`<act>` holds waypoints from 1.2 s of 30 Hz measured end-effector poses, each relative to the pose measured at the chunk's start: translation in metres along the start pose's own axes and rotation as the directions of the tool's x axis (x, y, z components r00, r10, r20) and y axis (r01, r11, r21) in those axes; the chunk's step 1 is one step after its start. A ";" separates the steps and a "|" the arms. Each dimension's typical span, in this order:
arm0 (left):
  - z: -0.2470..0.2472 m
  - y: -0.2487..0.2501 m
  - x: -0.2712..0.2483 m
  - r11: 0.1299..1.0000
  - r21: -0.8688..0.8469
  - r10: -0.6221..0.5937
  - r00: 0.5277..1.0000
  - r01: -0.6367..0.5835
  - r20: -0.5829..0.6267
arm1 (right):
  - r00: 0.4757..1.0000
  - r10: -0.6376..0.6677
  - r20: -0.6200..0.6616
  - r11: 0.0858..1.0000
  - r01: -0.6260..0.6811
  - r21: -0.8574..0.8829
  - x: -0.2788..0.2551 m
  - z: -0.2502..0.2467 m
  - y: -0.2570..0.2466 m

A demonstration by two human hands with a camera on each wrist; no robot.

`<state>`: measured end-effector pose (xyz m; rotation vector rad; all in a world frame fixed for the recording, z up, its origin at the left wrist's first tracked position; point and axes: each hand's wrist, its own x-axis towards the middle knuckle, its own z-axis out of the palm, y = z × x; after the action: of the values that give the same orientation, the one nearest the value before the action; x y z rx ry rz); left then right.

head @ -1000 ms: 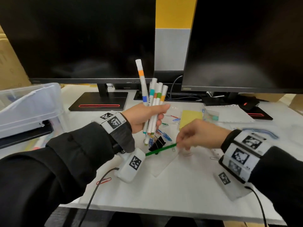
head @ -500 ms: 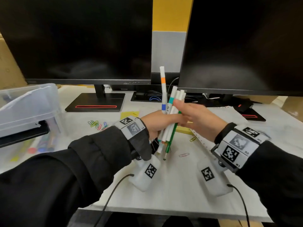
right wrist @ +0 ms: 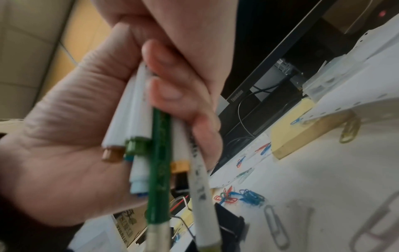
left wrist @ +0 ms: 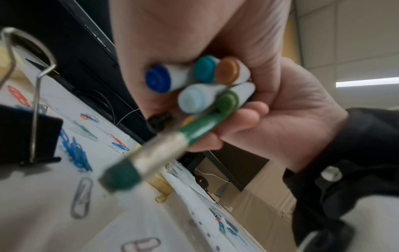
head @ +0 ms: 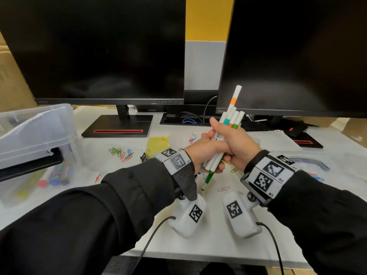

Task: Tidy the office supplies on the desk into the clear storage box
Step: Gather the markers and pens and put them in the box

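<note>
Several white markers with coloured bands [head: 231,118] stand bunched, tilted right, over the desk's middle. My left hand [head: 200,153] grips the bunch low down. My right hand [head: 240,145] wraps it from the right, thumb on top. A green pencil [head: 209,176] sticks out below the bunch, eraser end down. The left wrist view shows the marker caps [left wrist: 194,81] and pencil [left wrist: 172,145] end-on. In the right wrist view the fingers [right wrist: 168,88] press the pencil [right wrist: 158,162] against the markers. The clear storage box [head: 39,132] sits at the far left, pens showing blurred through its wall.
Coloured paper clips [head: 121,152], a black binder clip [head: 143,156] and yellow sticky notes [head: 156,142] lie left of my hands. A pink clip [head: 224,189] lies below them. Perforated paper [head: 274,139] lies right. Two monitors on stands [head: 119,128] line the back.
My right hand lifted the green pencil off the desk, brought it to the markers and has closed round the bunch. The bunch now leans right.
</note>
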<state>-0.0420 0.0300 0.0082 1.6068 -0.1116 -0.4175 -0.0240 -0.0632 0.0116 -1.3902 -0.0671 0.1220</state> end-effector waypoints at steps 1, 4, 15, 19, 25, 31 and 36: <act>0.000 -0.001 0.000 1.000 0.001 -0.003 1.000 0.003 -0.011 | 1.000 -0.021 -0.021 1.000 0.021 0.003 0.000 0.001 0.000; -0.004 -0.003 -0.001 0.997 0.041 -0.066 0.998 0.066 -0.005 | 0.994 -0.072 -0.086 0.997 0.074 0.017 0.002 0.004 0.000; -0.006 -0.013 -0.006 0.924 -0.313 -0.186 0.974 0.219 0.132 | 0.967 -0.247 -0.069 0.955 0.255 0.153 0.005 0.000 -0.011; -0.004 -0.006 -0.005 0.941 -0.318 -0.086 0.990 0.118 0.113 | 0.981 -0.194 -0.029 0.961 0.196 0.194 0.002 -0.002 -0.002; -0.004 -0.012 -0.006 0.967 -0.169 -0.165 0.974 0.191 0.157 | 0.973 -0.225 -0.058 0.966 0.231 0.116 0.000 0.000 -0.004; -0.003 -0.003 -0.008 0.948 -0.310 -0.031 0.993 0.065 0.112 | 0.979 -0.202 0.002 0.978 0.201 0.055 -0.003 0.002 -0.003; -0.007 -0.001 -0.011 0.997 -0.044 -0.055 0.997 0.057 0.047 | 0.991 -0.128 -0.040 0.992 0.128 -0.021 -0.005 0.002 -0.005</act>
<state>-0.0501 0.0405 0.0092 1.5594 -0.0914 -0.4970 -0.0290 -0.0629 0.0170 -1.4026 -0.1231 -0.0142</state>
